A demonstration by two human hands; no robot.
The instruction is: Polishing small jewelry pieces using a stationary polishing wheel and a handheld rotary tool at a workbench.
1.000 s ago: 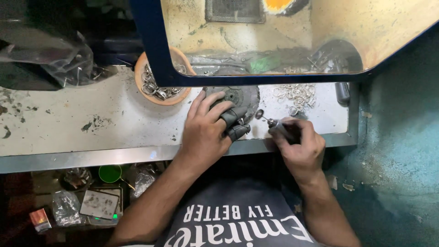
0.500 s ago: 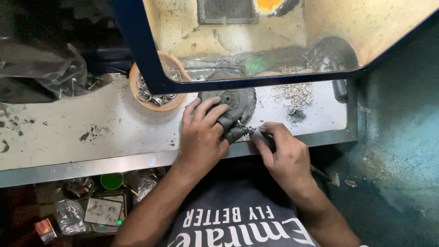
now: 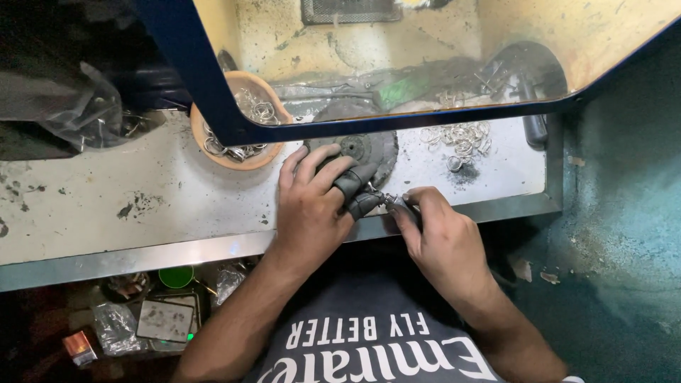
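My left hand (image 3: 312,206) rests on the worktop (image 3: 106,206) in front of a dark round buffing wheel (image 3: 365,145). Its thumb and forefinger wear dark finger guards and pinch a small metal ring (image 3: 376,197). My right hand (image 3: 440,241) is closed on a thin tool whose tip meets that ring beside the left fingertips. Both hands sit at the worktop's front edge, just below the wheel.
An orange bowl (image 3: 213,152) of metal rings stands left of the wheel. A loose pile of rings (image 3: 457,138) lies to its right. A blue-framed clear shield (image 3: 213,106) hangs over the back. Bags and small items sit on the floor (image 3: 128,326) at lower left.
My right hand has moved left toward my left hand, bringing the tool up to the ring. The view has shifted slightly; my left hand stays by the wheel.
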